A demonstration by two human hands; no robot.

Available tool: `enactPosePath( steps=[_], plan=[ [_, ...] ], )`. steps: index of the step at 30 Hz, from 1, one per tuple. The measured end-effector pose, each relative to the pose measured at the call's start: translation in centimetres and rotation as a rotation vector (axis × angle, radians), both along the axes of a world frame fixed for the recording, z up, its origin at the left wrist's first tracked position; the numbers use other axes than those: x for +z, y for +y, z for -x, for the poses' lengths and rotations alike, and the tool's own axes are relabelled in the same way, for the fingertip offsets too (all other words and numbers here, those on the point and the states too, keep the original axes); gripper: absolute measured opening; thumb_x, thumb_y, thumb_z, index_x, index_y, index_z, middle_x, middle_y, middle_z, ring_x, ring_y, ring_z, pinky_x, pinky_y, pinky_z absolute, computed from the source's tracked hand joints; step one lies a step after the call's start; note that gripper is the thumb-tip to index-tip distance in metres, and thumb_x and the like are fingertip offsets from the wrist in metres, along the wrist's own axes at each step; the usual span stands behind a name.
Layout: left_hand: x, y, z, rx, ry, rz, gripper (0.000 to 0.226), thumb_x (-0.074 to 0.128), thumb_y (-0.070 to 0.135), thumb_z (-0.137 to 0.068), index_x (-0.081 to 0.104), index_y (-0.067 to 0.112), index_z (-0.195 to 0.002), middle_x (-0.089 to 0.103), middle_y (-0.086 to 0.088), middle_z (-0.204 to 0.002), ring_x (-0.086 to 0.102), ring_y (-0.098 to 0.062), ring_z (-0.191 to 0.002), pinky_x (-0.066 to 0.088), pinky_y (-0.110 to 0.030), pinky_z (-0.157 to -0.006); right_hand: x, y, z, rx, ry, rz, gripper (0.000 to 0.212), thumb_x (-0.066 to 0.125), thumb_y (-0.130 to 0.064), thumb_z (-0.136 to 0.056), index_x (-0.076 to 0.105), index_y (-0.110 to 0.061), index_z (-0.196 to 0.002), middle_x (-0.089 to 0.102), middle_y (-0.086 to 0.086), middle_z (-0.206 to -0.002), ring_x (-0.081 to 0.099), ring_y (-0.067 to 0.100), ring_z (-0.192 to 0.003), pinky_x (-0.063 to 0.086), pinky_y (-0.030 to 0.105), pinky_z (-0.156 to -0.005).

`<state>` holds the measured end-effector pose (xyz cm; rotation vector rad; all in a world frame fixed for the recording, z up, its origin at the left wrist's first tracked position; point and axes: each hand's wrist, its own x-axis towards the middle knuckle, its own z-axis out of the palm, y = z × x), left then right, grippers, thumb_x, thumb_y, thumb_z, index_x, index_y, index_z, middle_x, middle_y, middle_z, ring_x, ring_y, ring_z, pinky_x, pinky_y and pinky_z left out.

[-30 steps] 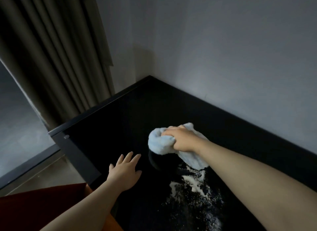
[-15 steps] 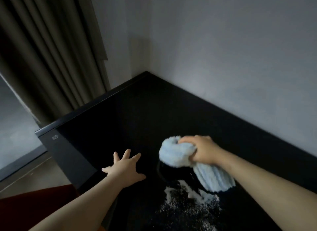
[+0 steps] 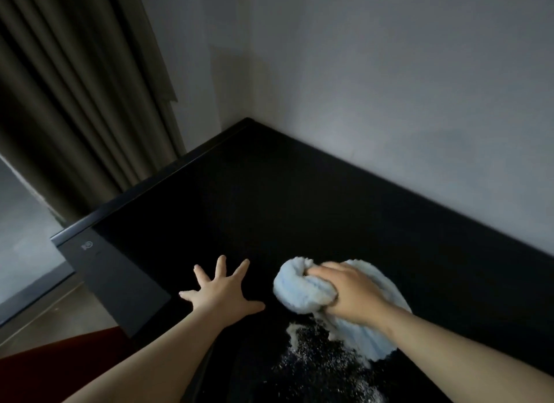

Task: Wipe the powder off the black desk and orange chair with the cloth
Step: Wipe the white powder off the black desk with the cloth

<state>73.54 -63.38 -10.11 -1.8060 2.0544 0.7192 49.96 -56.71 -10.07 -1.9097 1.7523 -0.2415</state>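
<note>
A black desk (image 3: 269,198) fills the middle of the view, set into a wall corner. My right hand (image 3: 347,291) grips a bunched light blue cloth (image 3: 299,288) and presses it on the desk top. White powder (image 3: 317,351) lies scattered on the desk just below the cloth, toward me. My left hand (image 3: 221,291) rests flat on the desk to the left of the cloth, fingers spread, holding nothing. A strip of the orange chair (image 3: 60,360) shows at the lower left, below the desk's edge.
Grey walls (image 3: 389,103) meet behind the desk. A dark curtain (image 3: 75,103) hangs at the left, past the desk's left edge. A desk side panel (image 3: 114,282) drops to the floor (image 3: 45,312) at lower left.
My right hand has drawn the cloth toward me and to the right, down to the powder patch. My left hand has spread its fingers wider on the desk.
</note>
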Motion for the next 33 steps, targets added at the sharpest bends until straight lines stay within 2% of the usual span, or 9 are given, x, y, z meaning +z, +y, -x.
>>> enactPosePath(
  steps=[3, 6, 8, 11, 16, 19, 23, 28, 33],
  plan=[
    [0.4, -0.5, 1.4, 0.02, -0.027, -0.055, 0.102, 0.066, 0.067, -0.067, -0.002, 0.055, -0.142, -0.018, -0.001, -0.156, -0.016, -0.052, -0.136, 0.014, -0.072, -0.103, 0.8, -0.6, 3.6, -0.335, -0.083, 0.165, 0.055, 0.065, -0.025, -0.072, 0.052, -0.032, -0.126, 0.056, -0.009, -0.119, 0.055, 0.02, -0.108, 0.044, 0.029, -0.082],
    [0.9, -1.0, 1.9, 0.036, -0.032, -0.097, 0.105, 0.07, 0.062, -0.067, -0.003, 0.055, -0.142, -0.02, -0.004, -0.155, -0.015, -0.054, -0.136, 0.016, -0.072, -0.103, 1.5, -1.2, 8.4, -0.695, 0.24, 0.015, 0.067, 0.058, -0.04, -0.079, 0.032, -0.028, -0.139, 0.038, 0.004, -0.143, 0.044, 0.034, -0.122, 0.04, 0.043, -0.097],
    [1.1, -1.1, 2.0, 0.039, -0.032, -0.103, 0.104, 0.071, 0.061, -0.067, -0.002, 0.055, -0.142, -0.02, -0.004, -0.155, -0.014, -0.054, -0.136, 0.017, -0.071, -0.103, 0.7, -0.8, 8.1, -0.712, 0.443, -0.161, 0.077, 0.048, -0.053, -0.081, 0.01, -0.032, -0.145, 0.024, 0.005, -0.149, 0.035, 0.033, -0.128, 0.032, 0.05, -0.103],
    [1.3, -1.0, 2.2, 0.034, -0.032, -0.104, 0.103, 0.071, 0.058, -0.069, -0.002, 0.054, -0.143, -0.02, -0.005, -0.155, -0.013, -0.054, -0.136, 0.019, -0.07, -0.104, -1.1, 0.6, 3.6, -0.593, 0.569, -0.055, 0.072, 0.046, -0.054, -0.082, 0.017, -0.031, -0.143, 0.03, 0.007, -0.143, 0.04, 0.033, -0.12, 0.039, 0.045, -0.095],
    [1.8, -0.7, 3.0, 0.004, -0.033, -0.094, 0.103, 0.07, 0.054, -0.074, -0.002, 0.045, -0.146, -0.015, -0.01, -0.156, -0.008, -0.051, -0.138, 0.024, -0.066, -0.105, -0.6, 1.8, 0.7, -0.381, 0.185, 0.145, 0.054, 0.055, -0.029, -0.077, 0.043, -0.033, -0.129, 0.053, -0.001, -0.121, 0.054, 0.027, -0.105, 0.045, 0.037, -0.082],
    [1.5, -0.4, 3.2, 0.009, -0.032, -0.083, 0.102, 0.067, 0.057, -0.075, -0.004, 0.043, -0.147, -0.017, -0.01, -0.156, -0.01, -0.051, -0.138, 0.022, -0.066, -0.106, 0.9, 0.9, 6.3, -0.622, 0.14, 0.221, 0.064, 0.065, -0.024, -0.075, 0.044, -0.025, -0.135, 0.054, 0.009, -0.122, 0.054, 0.037, -0.106, 0.047, 0.042, -0.086],
    [1.1, -0.5, 3.3, 0.015, -0.037, -0.08, 0.103, 0.068, 0.058, -0.074, -0.004, 0.044, -0.146, -0.017, -0.01, -0.155, -0.01, -0.051, -0.138, 0.021, -0.066, -0.106, 0.4, 2.6, 11.7, -0.941, 0.385, -0.124, 0.062, 0.042, -0.047, -0.087, 0.018, -0.035, -0.143, 0.03, 0.002, -0.145, 0.039, 0.034, -0.121, 0.034, 0.05, -0.102],
    [0.9, -0.6, 3.4, 0.022, -0.041, -0.068, 0.103, 0.069, 0.059, -0.072, -0.002, 0.045, -0.146, -0.015, -0.009, -0.156, -0.009, -0.051, -0.138, 0.022, -0.067, -0.105, -1.3, 2.7, 4.0, -0.679, 0.52, 0.078, 0.059, 0.048, -0.043, -0.083, 0.031, -0.036, -0.139, 0.04, -0.005, -0.142, 0.045, 0.029, -0.114, 0.041, 0.04, -0.087],
    [0.1, 0.2, 2.6, -0.035, -0.046, -0.006, 0.095, 0.06, 0.065, -0.077, -0.002, 0.046, -0.146, -0.014, -0.006, -0.157, -0.01, -0.049, -0.139, 0.019, -0.066, -0.105, -1.2, 4.2, -0.2, -0.362, 0.128, 0.229, 0.045, 0.051, -0.034, -0.08, 0.044, -0.039, -0.124, 0.056, -0.014, -0.121, 0.052, 0.018, -0.105, 0.043, 0.035, -0.083]
  ],
)
